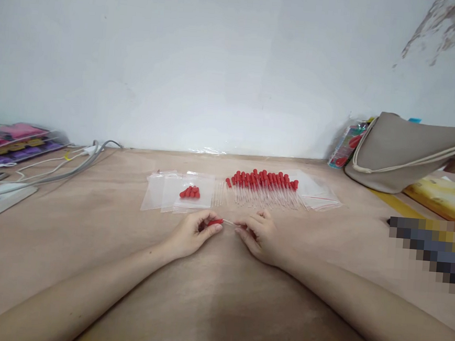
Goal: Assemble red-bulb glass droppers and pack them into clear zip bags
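My left hand (193, 234) pinches a red rubber dropper bulb (216, 222) between thumb and fingers. A thin clear dropper tube (228, 222) runs from the bulb's mouth to my right hand (259, 237), whose fingertips are closed on its other end. Just beyond my left hand, several loose red bulbs (190, 192) lie on clear plastic zip bags (158, 191). A few bare clear tubes (218, 193) lie beside them. Farther right, many droppers with red bulbs (265, 181) are laid in a row, bulbs toward the wall.
More clear bags (316, 190) lie right of the droppers. A grey drawstring bag (410, 153) and a yellow package (438, 200) are at the right. Cables (74, 166), a white power strip (4, 205) and packs of coloured items (20, 143) occupy the left. A wall closes off the back.
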